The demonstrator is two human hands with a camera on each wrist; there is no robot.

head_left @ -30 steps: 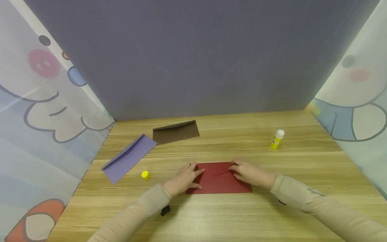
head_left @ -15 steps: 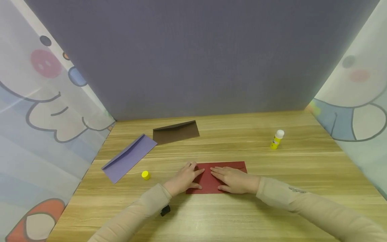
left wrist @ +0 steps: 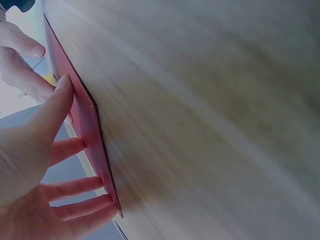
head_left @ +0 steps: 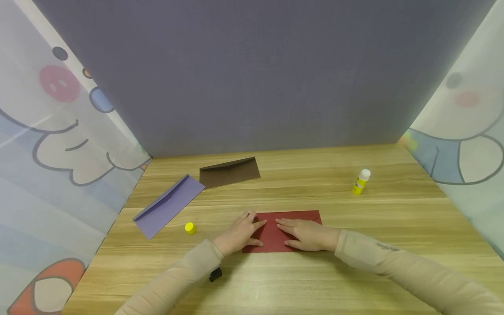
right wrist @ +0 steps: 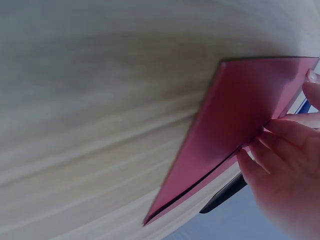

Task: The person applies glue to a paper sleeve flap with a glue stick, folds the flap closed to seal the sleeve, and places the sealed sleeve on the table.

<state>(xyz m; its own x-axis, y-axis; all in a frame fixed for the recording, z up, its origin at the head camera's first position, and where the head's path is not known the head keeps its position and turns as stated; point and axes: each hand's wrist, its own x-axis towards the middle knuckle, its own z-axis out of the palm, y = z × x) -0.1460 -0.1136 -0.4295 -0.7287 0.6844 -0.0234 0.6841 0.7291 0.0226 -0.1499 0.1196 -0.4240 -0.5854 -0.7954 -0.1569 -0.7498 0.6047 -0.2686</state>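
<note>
A red envelope [head_left: 275, 238] lies flat on the wooden table in the head view, its flap folded over. My left hand [head_left: 239, 233] rests on its left end, fingers spread, with the fingertips touching the paper in the left wrist view. On the middle of the envelope my right hand [head_left: 309, 235] lies with extended fingers, fingertips pressing at the flap's edge. In the right wrist view those fingers [right wrist: 267, 152] meet the dark line of the flap. Part of the envelope is hidden beneath both hands.
A purple envelope [head_left: 169, 206] and a dark brown envelope [head_left: 232, 174] lie at the back left. The yellow cap [head_left: 190, 228] stands left of my left hand. A yellow glue stick [head_left: 361, 181] with a white top stands at the back right.
My right hand has moved left from the envelope's right end to its middle and flattened there. The envelope's right end now lies lower and further left. My left hand has stayed put.
</note>
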